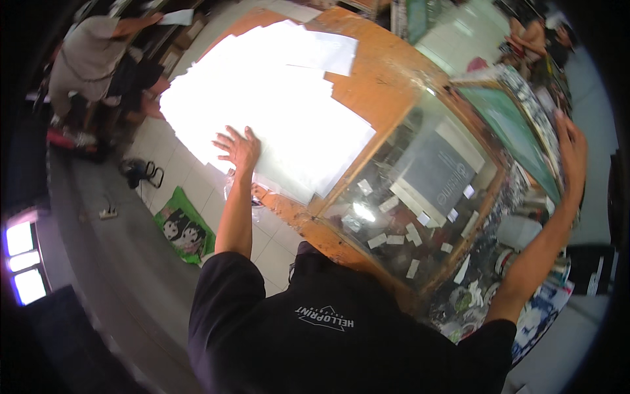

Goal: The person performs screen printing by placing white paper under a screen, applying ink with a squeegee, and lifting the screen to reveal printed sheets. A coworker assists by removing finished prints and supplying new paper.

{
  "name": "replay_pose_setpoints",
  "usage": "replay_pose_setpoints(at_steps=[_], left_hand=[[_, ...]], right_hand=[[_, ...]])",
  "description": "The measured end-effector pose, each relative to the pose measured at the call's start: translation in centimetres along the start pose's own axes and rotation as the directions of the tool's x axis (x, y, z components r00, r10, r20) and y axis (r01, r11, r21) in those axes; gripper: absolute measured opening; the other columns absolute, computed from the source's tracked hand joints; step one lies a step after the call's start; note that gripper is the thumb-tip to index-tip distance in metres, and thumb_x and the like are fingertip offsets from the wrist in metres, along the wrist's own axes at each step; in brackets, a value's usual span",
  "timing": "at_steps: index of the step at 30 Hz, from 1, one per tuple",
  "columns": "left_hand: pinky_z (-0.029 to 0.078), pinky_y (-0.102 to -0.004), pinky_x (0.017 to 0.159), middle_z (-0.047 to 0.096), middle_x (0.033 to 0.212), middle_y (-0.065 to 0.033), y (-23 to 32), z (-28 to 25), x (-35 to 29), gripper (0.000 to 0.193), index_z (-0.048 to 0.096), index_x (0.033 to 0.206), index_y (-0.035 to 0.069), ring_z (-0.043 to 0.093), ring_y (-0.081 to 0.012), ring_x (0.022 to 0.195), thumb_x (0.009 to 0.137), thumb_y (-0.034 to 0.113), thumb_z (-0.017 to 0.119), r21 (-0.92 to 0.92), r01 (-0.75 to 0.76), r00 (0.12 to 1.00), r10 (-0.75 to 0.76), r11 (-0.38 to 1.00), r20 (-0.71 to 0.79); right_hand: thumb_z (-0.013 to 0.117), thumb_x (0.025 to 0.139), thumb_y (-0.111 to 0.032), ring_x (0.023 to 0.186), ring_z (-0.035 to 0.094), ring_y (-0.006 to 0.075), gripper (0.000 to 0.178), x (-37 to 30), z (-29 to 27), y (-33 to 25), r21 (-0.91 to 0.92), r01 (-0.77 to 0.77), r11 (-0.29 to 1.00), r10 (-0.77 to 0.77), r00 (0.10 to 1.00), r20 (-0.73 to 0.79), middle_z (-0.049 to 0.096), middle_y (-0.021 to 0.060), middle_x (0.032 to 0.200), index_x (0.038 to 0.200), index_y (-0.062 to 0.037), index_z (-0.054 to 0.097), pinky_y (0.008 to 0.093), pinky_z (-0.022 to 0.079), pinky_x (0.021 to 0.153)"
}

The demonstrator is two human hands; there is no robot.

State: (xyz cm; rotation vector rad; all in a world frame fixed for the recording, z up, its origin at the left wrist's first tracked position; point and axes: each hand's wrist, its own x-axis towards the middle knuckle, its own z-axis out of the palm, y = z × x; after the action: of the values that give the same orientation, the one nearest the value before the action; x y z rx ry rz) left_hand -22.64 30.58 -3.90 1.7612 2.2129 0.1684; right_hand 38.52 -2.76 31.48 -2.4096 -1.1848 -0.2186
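My left hand [240, 152] lies with fingers spread on a wide, overlapping pile of white paper sheets [282, 118], which glare brightly. Over on the right, my right hand [572, 150] grips the outer edge of a screen printing frame [502, 111]. That frame has greenish mesh and a stained rim, and it is tilted up from the table. Beside the paper, a glass panel [354, 233] is set in a wooden border. A grey printed rectangle on a pale sheet [441, 172] shows there, with several small pale pieces scattered around it.
The orange wooden table [374, 49] carries the paper and glass. Jars and smeared rags [472, 295] crowd its right side. A green bag [184, 226] sits on the floor at left. One person [92, 59] stands far left holding paper; other people [535, 39] are far right.
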Motion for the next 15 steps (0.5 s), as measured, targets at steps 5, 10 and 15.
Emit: replay_pose_setpoints(at_steps=[5, 10, 15], left_hand=[[-0.004, -0.0761, 0.116, -0.013, 0.166, -0.0343, 1.4, 0.0, -2.6, 0.090, -0.002, 0.164, 0.004, -0.021, -0.0485, 0.153, 0.104, 0.059, 0.036, -0.165, 0.025, 1.000, -0.027, 0.986, -0.009], [-0.006, -0.0779, 0.115, 0.001, 0.170, -0.0243, 4.8, 0.5, -15.2, 0.068, 0.030, 0.162, 0.012, -0.010, -0.0479, 0.155, 0.107, 0.051, 0.036, 0.279, -0.677, 0.724, 0.684, 0.681, 0.087], [0.002, -0.0774, 0.117, 0.016, 0.169, -0.0241, 12.4, 8.7, -25.0, 0.061, 0.036, 0.160, 0.014, 0.006, -0.0485, 0.156, 0.106, 0.040, 0.045, 0.023, -0.932, 0.360, 0.918, 0.361, 0.167]], right_hand=[[0.060, 0.098, -0.059, 0.084, 0.062, 0.0173, 0.064, -1.0, -0.7, -3.3, 0.048, 0.030, 0.998, -0.033, 0.997, 0.065, 0.073, 0.0105, 0.089, 0.106, 0.0036, 0.071, 0.0312, 0.048, 0.086], [0.059, 0.099, -0.055, 0.077, 0.065, 0.0212, 0.057, -1.8, -0.6, -3.1, 0.019, 0.102, 0.995, -0.102, 0.994, 0.027, 0.072, 0.0126, 0.083, 0.100, 0.0000, 0.074, 0.0356, 0.052, 0.079], [0.065, 0.098, -0.045, 0.052, 0.054, 0.0256, 0.055, -2.8, -1.1, -5.5, -0.099, 0.048, 0.994, -0.052, 0.998, -0.037, 0.059, 0.0138, 0.057, 0.070, 0.0018, 0.067, 0.0419, 0.047, 0.057]])
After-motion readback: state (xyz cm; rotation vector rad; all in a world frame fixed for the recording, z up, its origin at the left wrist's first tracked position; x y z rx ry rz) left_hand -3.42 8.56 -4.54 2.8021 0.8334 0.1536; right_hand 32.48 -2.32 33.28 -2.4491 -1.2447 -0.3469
